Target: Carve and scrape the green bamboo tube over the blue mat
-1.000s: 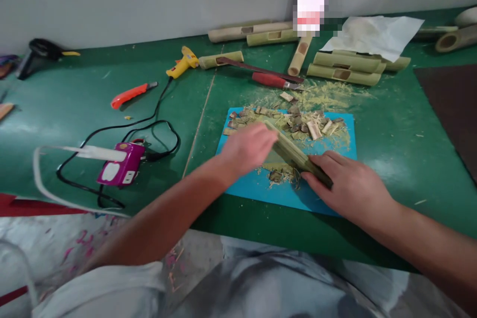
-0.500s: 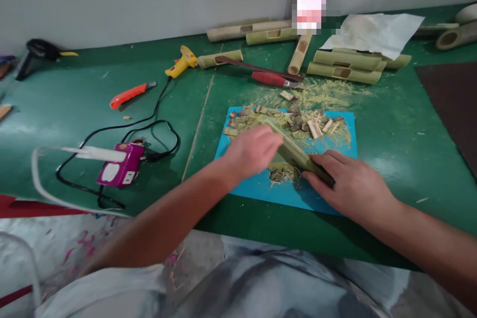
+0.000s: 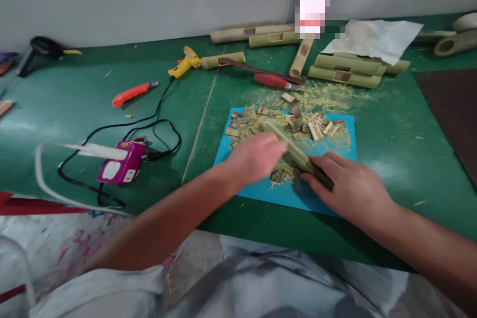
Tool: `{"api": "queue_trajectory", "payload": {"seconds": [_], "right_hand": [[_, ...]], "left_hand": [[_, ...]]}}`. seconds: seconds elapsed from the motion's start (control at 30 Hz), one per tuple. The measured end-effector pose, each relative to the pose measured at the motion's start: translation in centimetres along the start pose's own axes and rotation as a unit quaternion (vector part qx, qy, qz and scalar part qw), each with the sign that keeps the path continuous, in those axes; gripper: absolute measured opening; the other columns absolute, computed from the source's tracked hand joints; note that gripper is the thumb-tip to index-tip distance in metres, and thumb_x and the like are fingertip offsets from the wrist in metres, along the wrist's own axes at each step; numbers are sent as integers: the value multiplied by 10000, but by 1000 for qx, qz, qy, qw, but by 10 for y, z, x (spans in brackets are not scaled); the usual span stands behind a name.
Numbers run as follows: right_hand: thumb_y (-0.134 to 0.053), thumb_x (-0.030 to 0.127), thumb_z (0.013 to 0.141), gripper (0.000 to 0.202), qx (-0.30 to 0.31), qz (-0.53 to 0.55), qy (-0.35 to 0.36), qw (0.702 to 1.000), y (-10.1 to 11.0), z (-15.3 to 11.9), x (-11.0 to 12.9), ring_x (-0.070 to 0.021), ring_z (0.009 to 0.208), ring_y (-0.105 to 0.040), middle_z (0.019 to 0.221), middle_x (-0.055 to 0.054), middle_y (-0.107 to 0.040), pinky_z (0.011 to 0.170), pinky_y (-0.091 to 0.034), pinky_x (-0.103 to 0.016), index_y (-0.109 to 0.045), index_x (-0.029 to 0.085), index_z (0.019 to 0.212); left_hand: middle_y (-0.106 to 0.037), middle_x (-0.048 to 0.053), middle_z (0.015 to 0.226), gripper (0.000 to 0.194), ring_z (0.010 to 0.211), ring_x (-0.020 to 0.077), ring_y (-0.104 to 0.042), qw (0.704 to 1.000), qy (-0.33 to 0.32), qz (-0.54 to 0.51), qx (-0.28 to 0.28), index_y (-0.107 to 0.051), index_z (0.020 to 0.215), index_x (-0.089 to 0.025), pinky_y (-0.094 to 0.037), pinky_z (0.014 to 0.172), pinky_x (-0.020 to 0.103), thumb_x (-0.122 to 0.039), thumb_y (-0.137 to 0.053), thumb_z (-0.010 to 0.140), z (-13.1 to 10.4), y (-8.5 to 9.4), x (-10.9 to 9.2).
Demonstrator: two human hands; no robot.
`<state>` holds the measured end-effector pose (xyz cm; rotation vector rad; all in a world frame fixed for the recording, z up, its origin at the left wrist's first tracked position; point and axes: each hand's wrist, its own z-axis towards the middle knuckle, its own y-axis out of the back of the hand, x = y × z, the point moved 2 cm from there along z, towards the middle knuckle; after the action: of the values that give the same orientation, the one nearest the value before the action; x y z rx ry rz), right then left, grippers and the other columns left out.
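A green bamboo piece point(image 3: 292, 151) slants over the blue mat point(image 3: 257, 194), its dark near end toward my right. My right hand point(image 3: 348, 181) is wrapped round that near end, thumb below and fingers above. My left hand point(image 3: 257, 156) is closed and blurred at the upper part of the bamboo; whatever is between its fingers is hidden. Bamboo chips point(image 3: 316, 129) and shavings cover the mat's back half. A small heap of shavings point(image 3: 283, 175) lies under the bamboo, between my hands.
Behind the mat lie a red-handled knife point(image 3: 270, 80) and cut bamboo tubes point(image 3: 345, 75). At left are a yellow glue gun point(image 3: 184, 63), an orange cutter point(image 3: 131, 95), and a purple power adapter point(image 3: 122, 163) with cables. A dark board point(image 3: 447, 109) lies right.
My left hand has moved slightly right and down along the bamboo. My right hand keeps its hold in nearly the same place. The whole view has shifted slightly.
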<state>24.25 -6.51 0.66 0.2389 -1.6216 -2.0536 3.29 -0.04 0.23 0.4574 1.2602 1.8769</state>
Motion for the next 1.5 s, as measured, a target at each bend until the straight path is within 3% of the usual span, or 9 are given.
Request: {"api": "queue_trajectory", "payload": {"seconds": [0.1,0.2,0.43,0.8,0.93,1.03,1.17,1.33,1.5], "right_hand": [[-477,405,941,309,-2,-9,-7,1000,0,0,1,-144,602,-586,800,-36,-672,539,-355,-289,-673,167,951],[-473,408,941,308,8,-15,-5,1000,-1,1,2,-142,591,-580,799,-36,-673,530,-345,-288,-673,174,929],[-476,400,938,298,1,-14,1,1000,0,1,1,-145,592,-579,784,-34,-670,534,-353,-286,-672,178,907],[-520,396,918,270,2,-7,-10,1000,-1,0,1,-153,603,-586,804,-32,-672,533,-351,-296,-673,174,915],[-520,389,917,264,12,5,-15,1000,0,0,0,-140,593,-575,798,-32,-670,529,-338,-288,-673,174,906],[-517,401,917,270,16,6,-29,999,0,0,0,-139,604,-575,795,-28,-667,530,-334,-285,-673,181,905],[-508,405,918,276,33,7,-31,999,0,1,1,-138,605,-572,808,-30,-667,528,-334,-285,-674,185,906],[-498,402,917,276,41,8,-41,998,1,1,1,-142,611,-578,807,-27,-666,530,-336,-286,-678,194,918],[-499,401,921,289,26,6,-31,999,0,0,0,-143,607,-578,797,-29,-666,531,-334,-286,-680,177,949]], "left_hand": [[-606,48,740,306,698,137,-561,999,24,18,-33,-652,854,-132,-449,653,249,-235,-405,1002,0,3,1],[-602,40,730,310,700,143,-565,1000,6,14,22,-658,864,-149,-440,640,251,-235,-394,1000,0,3,-4],[-600,40,733,294,700,155,-566,998,12,3,55,-660,893,-149,-437,635,266,-227,-395,993,-1,2,-9],[-588,35,711,304,676,134,-552,999,40,12,-26,-648,808,-140,-437,632,249,-229,-422,991,1,5,7],[-605,34,732,280,689,132,-568,999,27,-19,10,-663,876,-147,-442,634,244,-245,-428,994,1,1,6],[-621,43,762,264,709,132,-578,998,50,-21,-26,-666,897,-136,-458,665,246,-240,-443,992,2,2,6],[-595,29,718,291,688,134,-564,999,20,-32,18,-668,900,-144,-448,640,245,-258,-420,1001,2,2,2],[-609,48,736,291,687,142,-568,999,42,-19,-29,-672,864,-127,-444,638,254,-240,-435,990,2,4,4],[-612,39,739,283,691,135,-570,999,22,-27,3,-669,865,-144,-444,635,247,-239,-433,989,4,1,6]]}}
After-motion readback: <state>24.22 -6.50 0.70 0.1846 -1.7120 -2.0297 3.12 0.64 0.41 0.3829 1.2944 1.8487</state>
